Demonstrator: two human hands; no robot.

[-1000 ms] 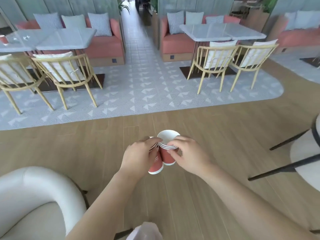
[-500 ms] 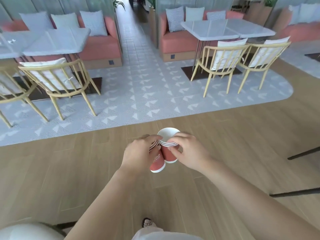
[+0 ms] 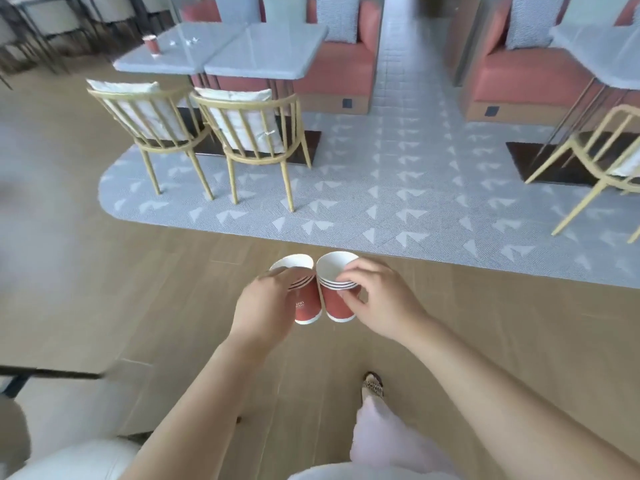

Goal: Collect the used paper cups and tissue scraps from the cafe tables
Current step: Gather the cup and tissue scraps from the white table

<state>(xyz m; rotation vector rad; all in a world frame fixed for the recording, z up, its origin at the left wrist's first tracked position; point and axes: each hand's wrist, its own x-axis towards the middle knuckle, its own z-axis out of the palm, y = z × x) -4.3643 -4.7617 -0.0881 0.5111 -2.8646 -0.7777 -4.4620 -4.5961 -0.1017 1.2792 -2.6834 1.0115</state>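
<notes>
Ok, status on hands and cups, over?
Left hand grips one cup stack, right hand a second stack. Lone cup on far table. Chairs before it.

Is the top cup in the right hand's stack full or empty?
Empty. The top cup of the paper cup stack in the right hand shows its bare white inside, no drink visible.

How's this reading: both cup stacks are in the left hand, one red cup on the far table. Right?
No. Head view: the left hand grips the left stack, the right hand grips the right stack. The red cup does stand on the far table.
</notes>
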